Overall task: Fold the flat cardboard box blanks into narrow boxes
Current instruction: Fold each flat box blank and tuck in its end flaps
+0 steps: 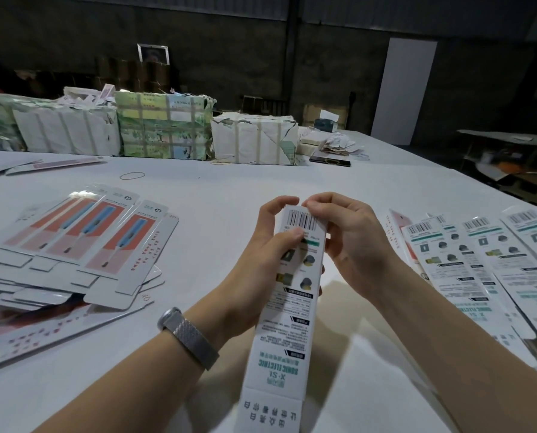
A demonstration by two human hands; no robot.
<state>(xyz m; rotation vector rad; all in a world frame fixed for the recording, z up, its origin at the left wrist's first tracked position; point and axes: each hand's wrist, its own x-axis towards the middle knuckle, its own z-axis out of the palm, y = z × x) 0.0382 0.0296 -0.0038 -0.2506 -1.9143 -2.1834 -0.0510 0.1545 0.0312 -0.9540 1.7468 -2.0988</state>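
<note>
Above the bench (pixel 229 195), the left hand (pixel 270 245) holds the narrow box (pixel 292 295) in a curled grip to steady it while the right hand (pixel 345 235) pinches its far end, probably closing the flap.

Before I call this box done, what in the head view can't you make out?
- Box far end: fingers of the left hand and right hand cover it, so flap state is unknown.
- Its near flap: cut by the bottom edge.
- Small print: blurred.
- Right-side blanks: cut by the frame edge.
</note>
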